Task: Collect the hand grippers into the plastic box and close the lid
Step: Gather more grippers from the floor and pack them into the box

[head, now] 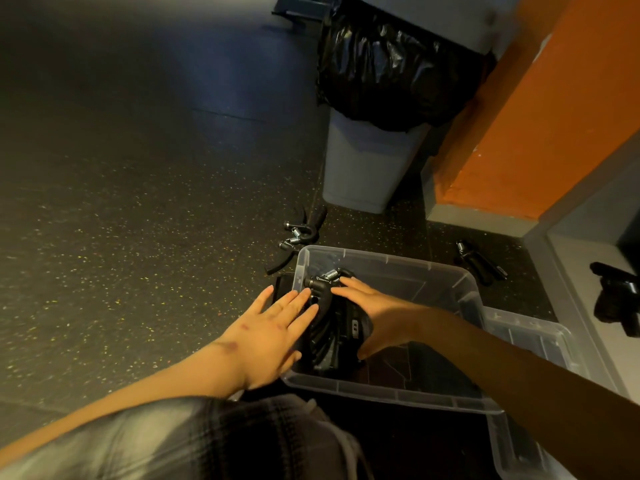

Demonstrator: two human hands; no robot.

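As the grip stands: left hand (273,323) and right hand (367,310), fingers straight, press the hand grippers (329,327) between them.
Where: bundle inside the plastic box (391,393); a loose gripper (298,237) lies on the floor (138,202).
Handling: likely stiff and tangly; take it by the handles.

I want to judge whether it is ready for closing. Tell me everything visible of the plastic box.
The plastic box is a clear, see-through rectangular tub with rounded corners and a ribbed rim. It stands upright and open on the dark speckled floor, no lid on it. Black hand grippers are piled at its left end. The left hand reaches over its left wall and the right hand is inside, both resting on the pile.
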